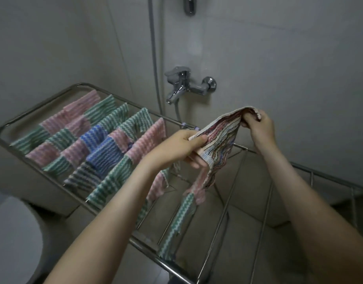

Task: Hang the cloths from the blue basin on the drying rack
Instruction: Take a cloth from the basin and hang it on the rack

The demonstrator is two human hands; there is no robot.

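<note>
I have the cloth [218, 138] up between both hands, above the rack [236, 181]. My left hand [182, 149] pinches its near corner, thumb on top. My right hand [259, 125] grips the far corner, fingers curled round the hem. The cloth sags between them, not yet on any rail. The left part of the rack is full of hung cloths [98, 144]; the bare rails lie to the right, just under what I hold. The basin is out of view.

To do this well, I'd draw the hands apart until the top edge runs straight, line it up along the nearest bare rail, then lower it so about half falls on each side. I'd keep it off the green cloth [176, 226] next door, so both can dry. A pink strip dangles below my left hand; I cannot tell whether I hold it too, so I'd check before letting go.
</note>
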